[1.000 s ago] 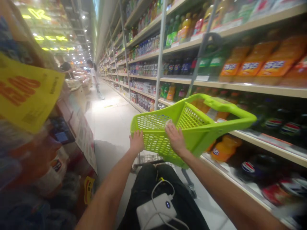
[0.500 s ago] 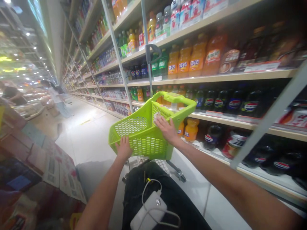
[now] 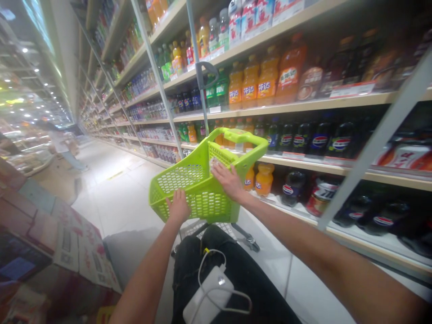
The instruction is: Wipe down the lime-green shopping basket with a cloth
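Lime-green perforated plastic cart basket | tilted, at 12 o'clock | left hand, right hand both spread on it | drink shelves at 2 o'clock

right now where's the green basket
The green basket is centre of the head view, left hand and right hand on it, drinks shelves to its right.

Lime-green perforated plastic shopping basket, tilted, far end toward shelves.

We're looking at a long wooden shelf lined with orange soda bottles, and a lower shelf holding dark cola bottles.
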`<state>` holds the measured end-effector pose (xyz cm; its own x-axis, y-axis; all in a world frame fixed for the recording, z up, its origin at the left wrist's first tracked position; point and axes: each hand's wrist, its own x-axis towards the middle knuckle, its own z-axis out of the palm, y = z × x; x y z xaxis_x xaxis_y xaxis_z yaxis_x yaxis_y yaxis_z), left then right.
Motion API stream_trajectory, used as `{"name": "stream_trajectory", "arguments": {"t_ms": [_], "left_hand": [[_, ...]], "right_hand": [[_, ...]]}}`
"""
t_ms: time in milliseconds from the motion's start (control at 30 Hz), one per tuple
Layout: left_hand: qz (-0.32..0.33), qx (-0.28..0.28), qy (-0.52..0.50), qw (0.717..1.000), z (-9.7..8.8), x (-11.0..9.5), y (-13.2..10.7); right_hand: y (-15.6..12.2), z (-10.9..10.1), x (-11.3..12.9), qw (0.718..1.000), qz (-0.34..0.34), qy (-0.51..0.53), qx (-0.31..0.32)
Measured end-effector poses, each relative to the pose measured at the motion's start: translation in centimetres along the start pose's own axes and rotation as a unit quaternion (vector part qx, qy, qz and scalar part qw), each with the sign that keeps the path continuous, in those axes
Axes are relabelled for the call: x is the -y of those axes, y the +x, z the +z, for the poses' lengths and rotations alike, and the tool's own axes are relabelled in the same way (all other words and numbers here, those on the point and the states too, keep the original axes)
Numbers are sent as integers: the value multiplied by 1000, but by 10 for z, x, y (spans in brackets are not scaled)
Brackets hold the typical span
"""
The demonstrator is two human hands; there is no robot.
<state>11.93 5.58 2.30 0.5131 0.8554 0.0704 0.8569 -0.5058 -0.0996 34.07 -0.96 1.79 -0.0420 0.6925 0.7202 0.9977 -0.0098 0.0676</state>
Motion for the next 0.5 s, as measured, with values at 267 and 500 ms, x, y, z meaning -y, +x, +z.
{"name": "stream_trajectory", "arguments": {"t_ms": [267, 500], "left_hand": [[60, -38, -10, 997, -4, -36, 0], [43, -38, -7, 998, 3, -28, 1]], "right_hand": [[-4, -8, 10, 999, 17, -10, 29], [-4, -1, 16, 1000, -4, 5, 29]]}}
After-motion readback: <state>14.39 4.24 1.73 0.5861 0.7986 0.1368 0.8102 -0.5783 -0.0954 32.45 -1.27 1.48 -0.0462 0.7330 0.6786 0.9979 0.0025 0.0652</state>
